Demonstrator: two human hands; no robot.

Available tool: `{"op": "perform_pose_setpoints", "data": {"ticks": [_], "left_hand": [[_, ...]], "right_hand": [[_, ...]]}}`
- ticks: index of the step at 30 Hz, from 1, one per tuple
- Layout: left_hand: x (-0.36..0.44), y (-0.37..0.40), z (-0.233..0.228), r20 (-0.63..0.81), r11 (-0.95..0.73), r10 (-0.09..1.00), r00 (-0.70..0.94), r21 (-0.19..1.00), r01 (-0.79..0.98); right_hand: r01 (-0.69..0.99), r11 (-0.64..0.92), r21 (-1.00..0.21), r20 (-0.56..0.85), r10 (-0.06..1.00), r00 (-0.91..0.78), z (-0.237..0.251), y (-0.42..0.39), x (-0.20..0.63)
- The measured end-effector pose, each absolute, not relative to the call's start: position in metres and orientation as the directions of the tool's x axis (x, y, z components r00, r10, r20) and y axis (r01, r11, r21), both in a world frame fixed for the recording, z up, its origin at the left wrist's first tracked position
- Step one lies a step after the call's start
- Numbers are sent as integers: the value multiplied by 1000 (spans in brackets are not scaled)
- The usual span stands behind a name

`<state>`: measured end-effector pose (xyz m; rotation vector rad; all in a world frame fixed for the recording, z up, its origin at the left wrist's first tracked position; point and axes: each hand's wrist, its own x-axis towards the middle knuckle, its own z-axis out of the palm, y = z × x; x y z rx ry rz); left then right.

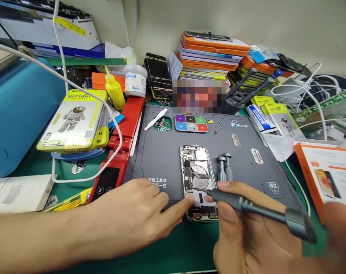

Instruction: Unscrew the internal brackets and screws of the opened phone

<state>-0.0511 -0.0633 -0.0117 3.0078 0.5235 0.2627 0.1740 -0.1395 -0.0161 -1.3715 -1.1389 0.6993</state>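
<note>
An opened smartphone (202,198) lies on the dark work mat (161,152), its inner parts and a round coil showing. My left hand (141,213) reaches in from the left. Its index finger is stretched out and touches the lower left of the phone's inside; the other fingers are curled beneath, partly hidden. In my right hand (247,228), fingers and thumb close round a dark grey precision screwdriver (247,205). The screwdriver is tilted, its tip over the phone just below the coil. Two short metal screwdrivers (224,167) lie beside the phone's right edge.
A colour-block tray (191,124), a white spudger (156,119) and small parts lie behind the phone. At left are a red folding device (116,160) and yellow battery boxes (73,120). Orange boxes (215,47) are stacked behind; a tool holder (237,101) stands right.
</note>
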Motion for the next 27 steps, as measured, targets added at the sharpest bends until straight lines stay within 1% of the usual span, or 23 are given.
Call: {"op": "perform_pose_setpoints", "data": {"ticks": [2,5,7,8,9,10,12,15,19,22,24,27], "left_hand": [[-51,-63,-12,140,-945,320,937,112,306],[-53,-64,-12,132,-951,304,943,96,293],[-54,-64,-12,127,-951,305,944,96,295],[-54,-64,-12,124,-951,306,944,98,295],[-54,-64,-11,122,-950,306,944,100,295],[-54,-64,-11,123,-950,305,944,100,294],[-53,-63,-10,129,-952,301,945,97,290],[-52,-61,-7,129,-956,291,948,82,282],[-53,-61,-4,109,-965,262,959,62,257],[-54,-62,-2,102,-964,265,959,63,260],[-54,-62,-2,106,-964,264,959,63,259],[-53,-61,-2,113,-963,268,957,62,263]], "right_hand": [[326,178,-928,293,891,346,-18,-132,171],[510,262,-820,474,810,346,-17,-122,159],[587,301,-751,552,774,310,-17,-116,153],[632,339,-697,601,757,256,-17,-114,152],[669,401,-626,673,711,204,-18,-111,152],[696,421,-581,705,688,173,-19,-109,153],[727,428,-538,717,686,127,-20,-107,156],[740,411,-532,693,714,102,-21,-107,159],[722,375,-582,668,727,161,-22,-110,153],[703,355,-617,658,723,212,-24,-111,149],[699,351,-623,659,716,229,-23,-111,148],[713,350,-607,660,721,208,-22,-109,149]]}}
